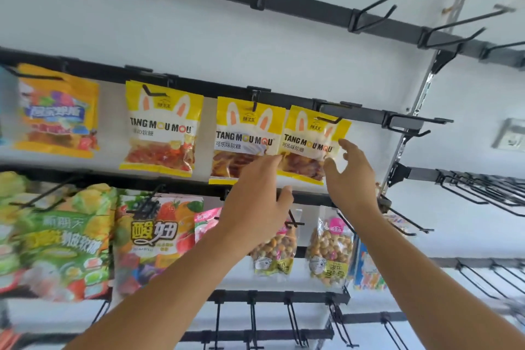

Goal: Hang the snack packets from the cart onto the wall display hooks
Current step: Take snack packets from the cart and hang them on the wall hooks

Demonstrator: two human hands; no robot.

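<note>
Overhead, yellow packet [311,145] hook-hung, long axis vertical — perhaps tilted — both grips apart.

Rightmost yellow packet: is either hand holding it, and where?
Left hand fingers touch the packet at its lower left edge; right hand is open beside it. A firm hold cannot be told.

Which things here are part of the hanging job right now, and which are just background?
In play:
- rightmost yellow Tang Mou Mou packet, on its hook
- left hand at its lower left corner
- right hand, fingers spread by its right edge
- empty hooks further right

Background:
- other two Tang Mou Mou packets
- nut bags
- green fruit candy bags
- wall socket
</note>
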